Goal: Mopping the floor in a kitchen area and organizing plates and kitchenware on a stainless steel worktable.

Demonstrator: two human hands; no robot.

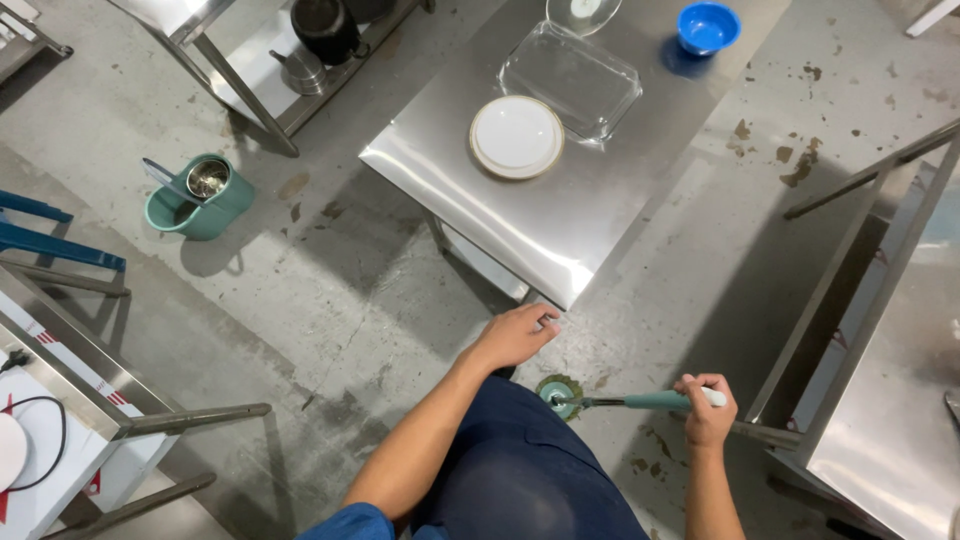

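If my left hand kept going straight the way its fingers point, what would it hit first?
Probably the near corner of the steel table: the left hand points right at it, fingertips almost there, though depth is unclear.

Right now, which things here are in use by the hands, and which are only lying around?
In use: teal-handled tool in right hand; left hand at steel table corner.

Lying about: white plate, clear tray, blue bowl, teal bucket.
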